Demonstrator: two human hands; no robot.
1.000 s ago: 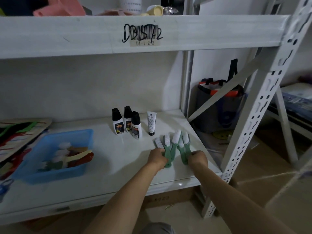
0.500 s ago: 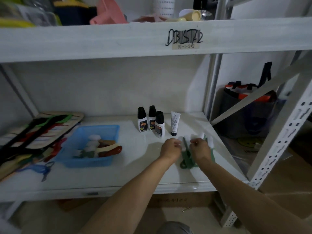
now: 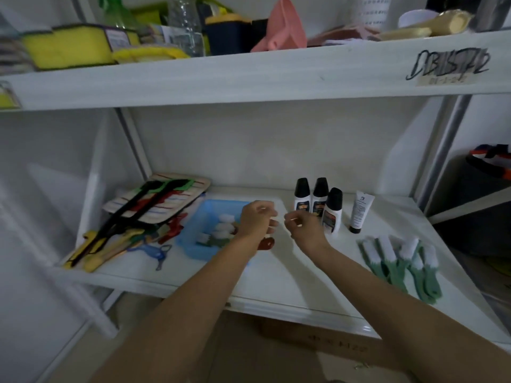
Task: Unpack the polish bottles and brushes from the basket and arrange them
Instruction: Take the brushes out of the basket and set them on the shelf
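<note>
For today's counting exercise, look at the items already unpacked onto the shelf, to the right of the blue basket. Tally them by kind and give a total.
Black-capped polish bottles: 3
White tube: 1
Green-handled brushes: 4 heads plainly visible; the handles overlap, so a fifth may be hidden
Total: 8 counted

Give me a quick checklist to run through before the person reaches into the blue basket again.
1. Both hands free: left hand and right hand hold nothing, ok.
2. Brushes left in the blue basket: several white-bristled ones show, ok.
3. Green brushes laid out on the shelf, side by side: ok.
4. Polish bottles upright at the back: ok.
5. White tube standing on its cap: ok.
6. Exact count of brushes still in the basket: cannot tell, the left hand hides part.
</note>
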